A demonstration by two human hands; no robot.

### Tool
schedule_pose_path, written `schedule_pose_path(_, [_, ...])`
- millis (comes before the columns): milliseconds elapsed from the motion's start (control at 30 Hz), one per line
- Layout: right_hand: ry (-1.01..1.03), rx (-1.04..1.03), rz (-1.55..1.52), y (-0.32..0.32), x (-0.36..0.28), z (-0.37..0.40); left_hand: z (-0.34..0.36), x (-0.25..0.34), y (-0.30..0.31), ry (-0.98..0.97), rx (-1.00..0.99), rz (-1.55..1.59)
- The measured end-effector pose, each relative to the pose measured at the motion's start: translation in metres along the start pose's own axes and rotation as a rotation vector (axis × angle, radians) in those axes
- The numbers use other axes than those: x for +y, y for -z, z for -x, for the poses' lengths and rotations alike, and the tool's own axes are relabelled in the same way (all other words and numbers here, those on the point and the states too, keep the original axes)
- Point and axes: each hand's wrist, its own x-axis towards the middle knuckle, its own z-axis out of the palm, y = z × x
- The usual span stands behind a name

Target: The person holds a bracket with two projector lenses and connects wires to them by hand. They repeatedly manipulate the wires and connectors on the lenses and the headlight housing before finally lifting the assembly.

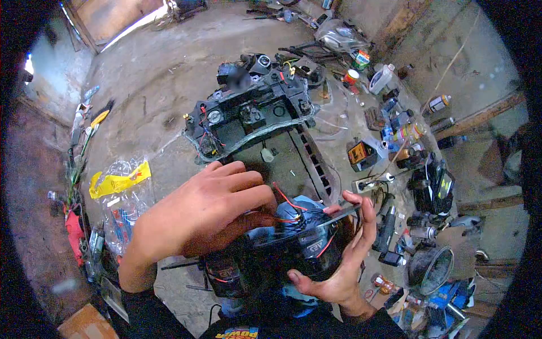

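Across my lap lies a black lamp-like unit (282,254) with dark modules marked AES. My right hand (341,277) grips its right side, thumb at the near face and fingertips over the far edge. Thin red and black wires (294,214) come out at its top. My left hand (209,206) is closed over the left end of these wires, palm down, with curled fingers; the fingertips are partly hidden. Beyond both hands, a large black plastic housing (248,121) with loose coloured wires rests on the floor.
On the left are a clear plastic bag with a yellow label (121,179) and scattered items along the wall. To the right stand a black bottle (361,155), a power strip (372,182), a heat-gun-like tool (387,229), a metal bowl (432,268) and several cans and bottles.
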Motion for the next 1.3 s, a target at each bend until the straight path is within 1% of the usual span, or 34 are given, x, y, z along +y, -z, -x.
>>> schedule_pose_path(233, [0.007, 0.001, -0.003, 0.000, 0.003, 0.001, -0.003, 0.001, 0.002, 0.007, 0.027, 0.035])
schedule_pose_path(333, [0.002, -0.029, 0.032, 0.003, 0.000, -0.001, -0.006, 0.005, 0.000, 0.059, 0.172, 0.105])
schedule_pose_path(433, [-0.006, -0.035, 0.008, 0.004, -0.001, -0.001, -0.015, 0.015, 0.007, 0.043, 0.296, 0.088])
schedule_pose_path(467, [-0.018, -0.035, -0.003, 0.004, -0.001, 0.000, -0.018, 0.016, 0.014, -0.005, 0.226, 0.103])
schedule_pose_path(567, [-0.066, -0.006, -0.084, -0.001, -0.002, 0.006, -0.033, 0.038, 0.018, -0.126, 0.126, -0.010])
schedule_pose_path(633, [-0.051, -0.005, -0.123, -0.001, -0.002, 0.004, -0.037, 0.042, 0.014, -0.092, -0.018, -0.016])
schedule_pose_path(667, [-0.058, -0.051, -0.105, 0.007, -0.004, 0.003, -0.038, 0.039, 0.012, -0.086, -0.082, 0.004])
schedule_pose_path(700, [-0.040, -0.038, -0.085, 0.007, -0.005, 0.002, -0.038, 0.035, 0.011, -0.077, -0.145, 0.021])
schedule_pose_path(767, [-0.003, -0.012, -0.050, 0.005, -0.006, 0.002, -0.039, 0.024, 0.011, -0.104, -0.232, 0.121])
schedule_pose_path(833, [-0.022, -0.003, -0.123, 0.001, -0.002, 0.006, -0.039, 0.017, 0.012, -0.107, -0.310, 0.247])
schedule_pose_path(867, [-0.032, 0.000, -0.158, -0.001, -0.001, 0.009, -0.039, 0.015, 0.010, -0.103, -0.316, 0.258])
schedule_pose_path(967, [-0.050, -0.016, 0.055, 0.003, -0.008, 0.013, -0.037, 0.012, 0.006, -0.087, -0.316, 0.279])
schedule_pose_path(1067, [-0.070, 0.050, 0.300, 0.011, -0.030, 0.012, -0.038, 0.014, 0.005, -0.070, -0.300, 0.262])
schedule_pose_path(1167, [-0.056, 0.153, 0.336, 0.006, -0.033, 0.024, -0.038, 0.017, 0.005, -0.057, -0.273, 0.279])
schedule_pose_path(1300, [-0.072, 0.151, 0.236, -0.007, -0.033, 0.026, -0.033, 0.014, 0.000, -0.011, -0.236, 0.344])
